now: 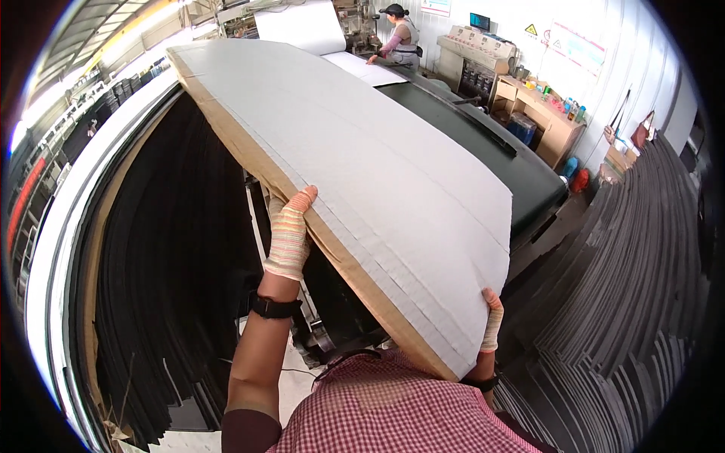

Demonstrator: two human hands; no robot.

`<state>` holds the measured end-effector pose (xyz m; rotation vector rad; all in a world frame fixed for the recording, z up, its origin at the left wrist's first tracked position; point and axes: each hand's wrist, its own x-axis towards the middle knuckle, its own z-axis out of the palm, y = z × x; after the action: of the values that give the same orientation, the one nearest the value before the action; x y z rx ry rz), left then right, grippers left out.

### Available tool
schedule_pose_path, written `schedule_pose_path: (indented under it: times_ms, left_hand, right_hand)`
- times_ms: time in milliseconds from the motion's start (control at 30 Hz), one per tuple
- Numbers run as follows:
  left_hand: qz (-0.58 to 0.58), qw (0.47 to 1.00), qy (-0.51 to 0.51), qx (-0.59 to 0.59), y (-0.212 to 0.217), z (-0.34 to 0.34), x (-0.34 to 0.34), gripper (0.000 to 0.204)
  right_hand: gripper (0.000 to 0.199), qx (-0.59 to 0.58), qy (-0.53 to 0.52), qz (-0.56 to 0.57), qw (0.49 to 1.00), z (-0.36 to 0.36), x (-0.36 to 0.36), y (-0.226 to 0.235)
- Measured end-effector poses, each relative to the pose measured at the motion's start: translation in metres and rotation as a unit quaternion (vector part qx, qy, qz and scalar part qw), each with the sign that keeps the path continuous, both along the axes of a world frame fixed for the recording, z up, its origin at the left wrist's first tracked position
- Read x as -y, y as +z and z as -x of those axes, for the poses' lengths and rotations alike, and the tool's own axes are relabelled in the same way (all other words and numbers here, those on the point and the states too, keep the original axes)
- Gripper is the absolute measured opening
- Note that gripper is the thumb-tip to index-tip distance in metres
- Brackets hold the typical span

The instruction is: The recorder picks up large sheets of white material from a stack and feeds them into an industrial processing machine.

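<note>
Cardboard fills most of what I see — one big sheet (pixel 355 189), white on top and brown along its edge, lifted up and tilted in front of me. My left hand (pixel 289 234), in a striped glove, grips the long brown edge, with the fingers curled up over it. My right hand (pixel 492 321) holds the near corner on the other side, fingers wrapped over the white top. So both hands are closed on the same sheet, well apart from each other. I think that is the good way to do it, because a wide sheet like this will flop and bend if the hands sit close together. I should keep my grip firm but not pinch hard, or the edge could get a crease. The far end of the sheet reaches out over the dark green machine table (pixel 483 143), so I would keep that end from drooping and catching on it. To my left stand tall stacks of black sheets (pixel 174 264), and to my right more dark sheets (pixel 619 287) fan out, so I have to watch both sides when I swing the board. I would move slowly and keep the sheet level between my hands. Far off, another person (pixel 399 38) leans over a white sheet — I must not bump that way.
</note>
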<state>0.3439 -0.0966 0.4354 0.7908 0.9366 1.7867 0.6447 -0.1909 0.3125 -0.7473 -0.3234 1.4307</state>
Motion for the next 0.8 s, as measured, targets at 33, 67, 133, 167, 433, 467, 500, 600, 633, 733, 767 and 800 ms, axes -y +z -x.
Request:
schedule_pose_path:
  times_ms: [33, 67, 133, 167, 433, 467, 500, 600, 633, 733, 767, 800]
  left_hand:
    - [0.039, 0.999, -0.010, 0.005, -0.010, -0.001, -0.005, 0.047]
    - [0.031, 0.999, -0.011, -0.002, -0.023, -0.003, -0.014, 0.048]
    - [0.041, 0.998, -0.035, 0.017, -0.052, -0.004, -0.032, 0.057]
    - [0.043, 0.998, -0.034, 0.014, -0.064, -0.010, -0.036, 0.055]
    - [0.150, 0.984, -0.095, 0.032, -0.138, -0.040, -0.082, 0.045]
    - [0.171, 0.979, -0.103, 0.050, -0.151, -0.038, -0.086, 0.043]
    - [0.168, 0.980, -0.102, 0.044, -0.165, -0.035, -0.090, 0.043]
    - [0.253, 0.960, -0.084, 0.091, -0.216, -0.023, -0.085, 0.040]
    - [0.261, 0.959, -0.069, 0.089, -0.233, -0.019, -0.082, 0.039]
    - [0.306, 0.948, -0.057, 0.063, -0.242, -0.029, -0.063, 0.040]
    - [0.292, 0.952, -0.070, 0.064, -0.248, -0.030, -0.057, 0.039]
    - [0.307, 0.944, -0.089, 0.082, -0.242, -0.039, -0.047, 0.041]
  right_hand:
    - [0.073, 0.000, -0.002, -0.004, 1.000, -0.005, 0.003, -0.006]
    - [0.074, 0.008, -0.015, -0.005, 1.000, -0.011, 0.006, -0.014]
    - [0.074, 0.014, -0.029, -0.005, 0.999, -0.019, 0.013, -0.023]
    - [0.070, -0.012, -0.040, 0.002, 0.999, -0.022, 0.018, -0.023]
    - [0.065, -0.026, -0.116, 0.042, 0.992, -0.038, 0.026, -0.050]
    - [0.063, -0.026, -0.115, 0.061, 0.991, -0.037, 0.025, -0.050]
    - [0.061, -0.026, -0.111, 0.077, 0.990, -0.036, 0.021, -0.051]
    - [0.059, 0.019, -0.106, 0.067, 0.992, -0.031, 0.016, -0.046]
    - [0.059, 0.016, -0.101, 0.063, 0.993, -0.029, 0.012, -0.050]
    - [0.058, 0.016, -0.106, 0.099, 0.989, -0.028, 0.004, -0.064]
    - [0.058, 0.016, -0.097, 0.098, 0.990, -0.027, 0.002, -0.072]
    - [0.058, 0.041, -0.112, 0.102, 0.988, -0.031, 0.000, -0.082]
